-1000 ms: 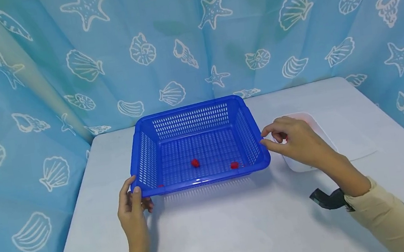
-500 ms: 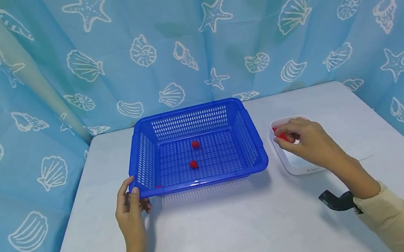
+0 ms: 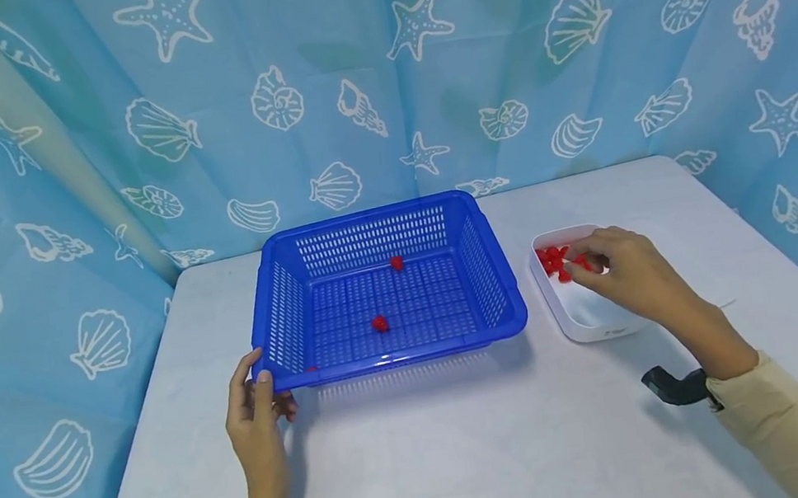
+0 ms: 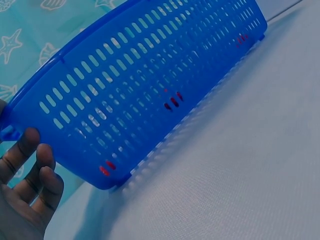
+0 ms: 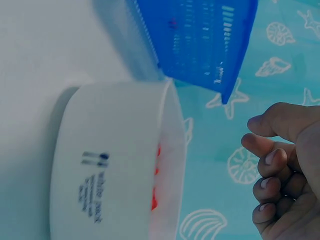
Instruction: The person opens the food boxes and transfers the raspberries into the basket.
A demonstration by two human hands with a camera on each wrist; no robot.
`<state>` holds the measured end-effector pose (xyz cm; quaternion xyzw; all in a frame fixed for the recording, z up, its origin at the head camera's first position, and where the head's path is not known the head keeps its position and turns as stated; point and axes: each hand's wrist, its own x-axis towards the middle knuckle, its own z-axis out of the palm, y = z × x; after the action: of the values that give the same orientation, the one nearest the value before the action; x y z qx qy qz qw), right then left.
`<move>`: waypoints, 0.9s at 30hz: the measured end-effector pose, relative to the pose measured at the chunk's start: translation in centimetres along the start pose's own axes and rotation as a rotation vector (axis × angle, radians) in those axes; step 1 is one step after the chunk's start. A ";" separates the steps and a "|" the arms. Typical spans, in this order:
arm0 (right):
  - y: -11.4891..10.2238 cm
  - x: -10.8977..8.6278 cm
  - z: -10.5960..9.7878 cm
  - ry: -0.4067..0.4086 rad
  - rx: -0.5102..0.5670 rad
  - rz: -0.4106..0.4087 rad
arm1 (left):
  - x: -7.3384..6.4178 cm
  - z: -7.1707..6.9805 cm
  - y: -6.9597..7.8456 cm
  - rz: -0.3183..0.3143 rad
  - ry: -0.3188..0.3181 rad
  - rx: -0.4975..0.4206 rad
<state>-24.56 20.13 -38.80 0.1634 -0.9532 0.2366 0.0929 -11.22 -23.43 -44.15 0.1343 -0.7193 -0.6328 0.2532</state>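
My left hand (image 3: 256, 424) grips the near left corner of the blue plastic basket (image 3: 390, 360), with the thumb on its rim. Inside lie small red, rounded pieces; one (image 3: 379, 324) is near the middle and another (image 3: 396, 262) by the back wall. A third shows faintly at the near left. My right hand (image 3: 622, 271) hovers over the white food container (image 3: 589, 332). Several red pieces (image 3: 555, 259) lie in that container. In the right wrist view, the right thumb and index finger are slightly apart with nothing between them, and the other fingers are loosely curled.
A white cloth (image 3: 431, 453) covers the table. Right of the container, a faint clear edge (image 3: 727, 303) shows, perhaps a lid. A blue shell-patterned curtain (image 3: 348, 81) hangs behind the table. Dark wrist mounts (image 3: 673, 387) stick out from both wrists.
My right hand has moved from beside the basket's right rim to the container. One red piece in the basket has rolled from the near right toward the back. The left hand keeps its grip.
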 end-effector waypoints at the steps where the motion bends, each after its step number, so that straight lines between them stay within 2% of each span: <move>1: 0.3 0.0 0.1 0.000 -0.005 0.005 | 0.1 0.0 -0.2 -0.003 -0.002 -0.004; 9: 1.9 0.7 0.4 -0.034 -0.029 0.063 | 0.5 -0.2 -1.6 0.000 0.009 -0.002; 21: 3.0 2.2 1.1 -0.107 -0.025 0.118 | -0.1 0.3 0.5 0.002 0.006 0.004; 27: 3.3 3.0 1.9 -0.195 0.001 0.167 | 0.2 0.0 -0.5 0.001 0.010 0.011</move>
<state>-28.72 21.19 -41.06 0.1057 -0.9679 0.2271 -0.0206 -11.47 -23.60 -44.63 0.1386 -0.7216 -0.6280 0.2565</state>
